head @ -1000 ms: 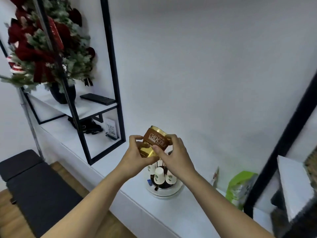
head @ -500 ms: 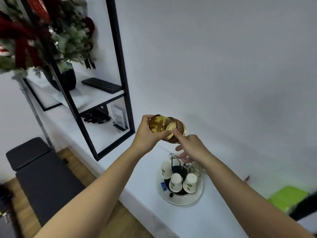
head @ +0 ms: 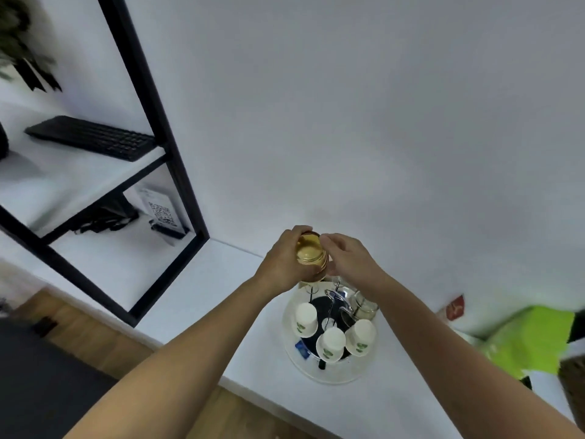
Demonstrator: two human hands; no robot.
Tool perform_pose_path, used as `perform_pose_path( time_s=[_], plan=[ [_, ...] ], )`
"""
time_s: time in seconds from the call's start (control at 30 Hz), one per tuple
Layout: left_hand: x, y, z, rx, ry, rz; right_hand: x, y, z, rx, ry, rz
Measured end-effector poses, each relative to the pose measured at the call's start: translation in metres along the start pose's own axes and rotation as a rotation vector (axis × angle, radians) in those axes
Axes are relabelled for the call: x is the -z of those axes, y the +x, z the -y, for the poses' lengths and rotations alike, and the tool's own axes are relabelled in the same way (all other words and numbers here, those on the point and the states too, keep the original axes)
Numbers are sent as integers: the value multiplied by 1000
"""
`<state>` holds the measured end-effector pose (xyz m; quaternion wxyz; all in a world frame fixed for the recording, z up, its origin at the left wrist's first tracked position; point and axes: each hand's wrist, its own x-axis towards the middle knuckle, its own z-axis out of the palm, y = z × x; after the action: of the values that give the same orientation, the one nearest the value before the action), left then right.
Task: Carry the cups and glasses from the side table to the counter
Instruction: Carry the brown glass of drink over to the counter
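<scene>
Gold cup (head: 311, 258) now upside-down, label hidden.

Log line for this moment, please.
left hand: grips gold cup | right hand: fingertips on cup rim | cup: over round tray | tray: three white paper cups upside down

Only a black-and-white QR code card (head: 162, 213) on the lower shelf shows; green logos on the white paper cups (head: 331, 340) too blurred to read

Both forearms are bare to the frame edge, the left hand (head: 285, 264) and right hand (head: 348, 258) ungloved.
</scene>
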<state>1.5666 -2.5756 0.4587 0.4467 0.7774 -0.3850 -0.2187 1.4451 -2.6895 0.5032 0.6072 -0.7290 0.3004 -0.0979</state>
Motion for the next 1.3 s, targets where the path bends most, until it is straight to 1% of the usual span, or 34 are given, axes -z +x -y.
perform_pose_path(
  time_s=[0.17, 0.3, 0.47, 0.63, 0.8, 0.93, 1.03, 1.13, 1.3],
  plan=[
    [-15, 15, 32, 27, 26, 66, -10, 18, -21, -70, -14, -4],
    [-29, 21, 54, 58, 71, 121, -15, 30, -40, -117, -89, 3],
    [-45, 23, 78, 48, 120, 179, -22, 39, -66, -168, -156, -4],
    [-58, 26, 95, 65, 166, 192, -27, 47, -82, -182, -321, 8],
    [-66, 34, 106, 123, 118, 238, -30, 52, -92, -137, -501, -21],
    [-68, 40, 116, 112, 104, 329, -32, 59, -97, -133, -609, 53],
    [-70, 45, 121, 110, 88, 371, -33, 63, -100, -170, -690, 101],
    [-74, 48, 125, 153, 58, 388, -34, 65, -104, -212, -712, 118],
    [-78, 51, 132, 319, 34, 402, -34, 67, -110, -239, -750, 169]
  ],
)
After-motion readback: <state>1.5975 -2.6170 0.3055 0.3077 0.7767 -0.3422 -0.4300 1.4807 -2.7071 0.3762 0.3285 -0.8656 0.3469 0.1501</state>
